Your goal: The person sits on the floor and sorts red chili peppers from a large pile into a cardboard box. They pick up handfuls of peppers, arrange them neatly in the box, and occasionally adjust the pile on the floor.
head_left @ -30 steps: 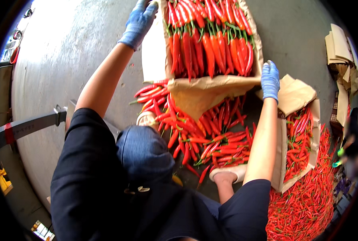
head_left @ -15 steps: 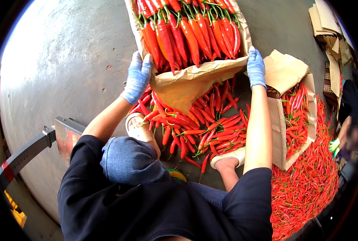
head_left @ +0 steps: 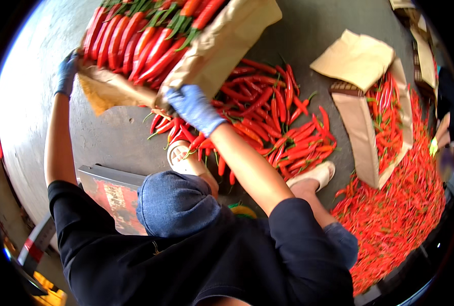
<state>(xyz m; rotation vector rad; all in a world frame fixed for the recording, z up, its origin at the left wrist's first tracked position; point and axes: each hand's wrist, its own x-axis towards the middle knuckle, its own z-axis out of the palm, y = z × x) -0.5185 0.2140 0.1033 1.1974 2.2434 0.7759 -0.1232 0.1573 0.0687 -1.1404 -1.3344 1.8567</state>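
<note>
A paper-lined box (head_left: 211, 53) packed with rows of red chili peppers (head_left: 130, 43) is at the upper left, tilted. My left hand (head_left: 67, 72), in a blue glove, grips its left near corner. My right hand (head_left: 195, 108), gloved the same way, is closed on the near right corner, where the brown paper folds over. The fingertips of both hands are partly hidden by the box and paper. Loose chili peppers (head_left: 267, 109) lie in a heap on the floor between my feet, just right of my right hand.
A second paper-lined box (head_left: 360, 135) of peppers stands at the right, against a large pepper pile (head_left: 395, 219). A red and grey metal piece (head_left: 112, 191) is beside my left knee. At the far right edge is another person's gloved hand (head_left: 434, 147); papered crates (head_left: 424, 56) stand beyond.
Both hands have swung the filled box to the left, and it has turned at an angle. The loose heap it partly covered now shows more.
</note>
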